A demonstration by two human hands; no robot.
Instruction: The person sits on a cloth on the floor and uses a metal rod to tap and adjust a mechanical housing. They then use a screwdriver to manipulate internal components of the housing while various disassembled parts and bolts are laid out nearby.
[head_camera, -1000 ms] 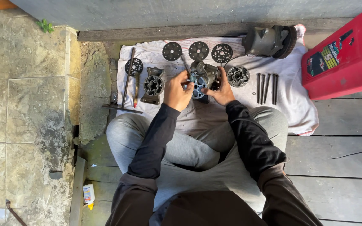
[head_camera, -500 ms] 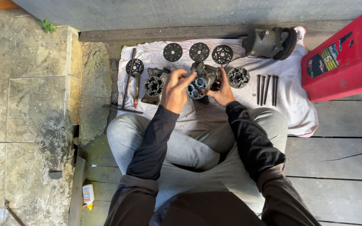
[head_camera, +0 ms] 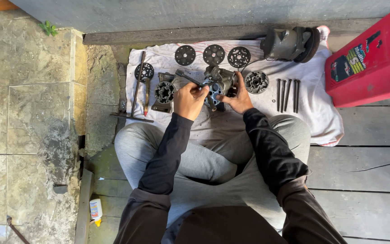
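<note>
A grey metal compressor body [head_camera: 219, 81] is held just above the white cloth [head_camera: 321, 122], between the knees of the seated person, with its round bored face turned toward the camera. It is gripped from the right side by the right hand [head_camera: 236, 97], whose fingers are closed on its edge. The left hand [head_camera: 189, 99] is closed around a thin dark tool [head_camera: 190, 79], seemingly a rod or pick; its tip is pointed toward the face of the body, though whether it touches cannot be told.

For this step to be done well, the body is best kept steady by the right hand, and the tool guided lightly so that the bored face is not scratched. Any small part that is freed is best caught over the cloth.

Just to the left of the body, a second housing [head_camera: 164, 91] with a ring of bores is lying. To its right sits a round piston block [head_camera: 256, 82], and beyond it four long bolts [head_camera: 287, 95] are laid side by side. Three perforated discs [head_camera: 213, 55] are set in a row along the cloth's far edge. A fourth disc [head_camera: 146, 71] and a long T-handled wrench [head_camera: 134, 97] lie at the left. A pulley assembly [head_camera: 292, 43] rests at the far right corner, near a red plastic canister [head_camera: 375, 58].
</note>
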